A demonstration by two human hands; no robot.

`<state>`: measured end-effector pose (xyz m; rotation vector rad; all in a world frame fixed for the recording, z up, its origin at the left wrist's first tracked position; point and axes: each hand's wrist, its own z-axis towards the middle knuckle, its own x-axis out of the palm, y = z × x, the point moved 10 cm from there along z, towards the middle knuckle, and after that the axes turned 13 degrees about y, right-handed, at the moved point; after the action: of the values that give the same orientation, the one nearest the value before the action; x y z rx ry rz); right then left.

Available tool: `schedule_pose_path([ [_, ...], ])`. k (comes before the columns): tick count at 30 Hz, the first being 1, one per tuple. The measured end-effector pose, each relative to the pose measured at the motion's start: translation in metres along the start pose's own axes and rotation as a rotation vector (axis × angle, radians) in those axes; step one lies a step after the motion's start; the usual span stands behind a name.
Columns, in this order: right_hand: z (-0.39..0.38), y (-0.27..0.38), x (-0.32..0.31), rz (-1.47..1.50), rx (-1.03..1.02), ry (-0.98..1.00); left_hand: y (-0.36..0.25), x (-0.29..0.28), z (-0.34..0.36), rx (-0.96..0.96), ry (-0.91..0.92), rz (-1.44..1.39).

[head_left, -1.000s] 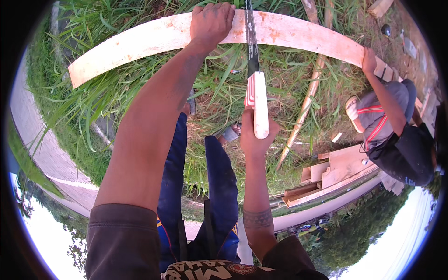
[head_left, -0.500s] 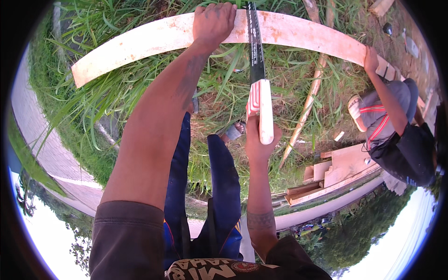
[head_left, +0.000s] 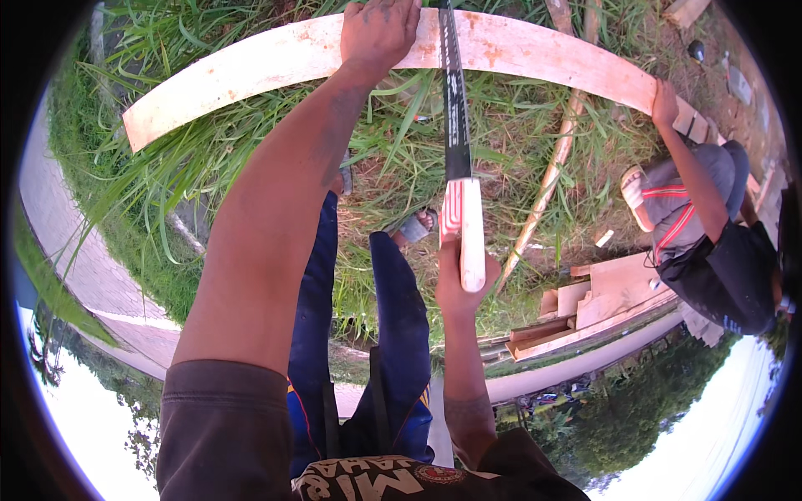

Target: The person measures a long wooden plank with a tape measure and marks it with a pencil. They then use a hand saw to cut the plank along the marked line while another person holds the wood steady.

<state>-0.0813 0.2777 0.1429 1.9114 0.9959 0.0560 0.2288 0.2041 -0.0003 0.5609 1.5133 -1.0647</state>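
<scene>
A long pale wooden board (head_left: 242, 77) stretches crosswise in front of me, curved by the lens. My left hand (head_left: 380, 35) bears on it just left of the saw, its fingers closed over the far edge. In my right hand (head_left: 462, 298) is the white-and-red handle of a handsaw (head_left: 458, 134). Its dark blade lies across the board, and the blade's tip runs out of the picture at the top. At the board's right end, another person's hand (head_left: 665, 102) grips the wood.
A crouching person (head_left: 710, 225) is at the right. Cut boards (head_left: 618, 292) lie stacked below that person. A thin pole (head_left: 553, 179) slants across the grass (head_left: 393, 159) beneath the board. A paved path (head_left: 79, 242) curves along the left.
My right hand has drawn the handsaw back toward me, so its handle sits lower. The board and my left hand have shifted slightly up and left in the picture.
</scene>
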Motion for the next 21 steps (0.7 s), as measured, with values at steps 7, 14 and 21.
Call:
schedule_pose_path([
  [7,-0.031,0.007,-0.013,-0.011,-0.043,-0.048,0.013,0.013,0.004,-0.045,0.04,-0.005],
  [14,0.02,-0.006,0.001,-0.029,-0.002,0.008,0.01,0.017,0.001,-0.041,0.13,-0.027],
  [21,-0.039,0.002,-0.017,-0.063,-0.073,-0.037,0.014,0.014,0.004,-0.072,0.076,0.018],
])
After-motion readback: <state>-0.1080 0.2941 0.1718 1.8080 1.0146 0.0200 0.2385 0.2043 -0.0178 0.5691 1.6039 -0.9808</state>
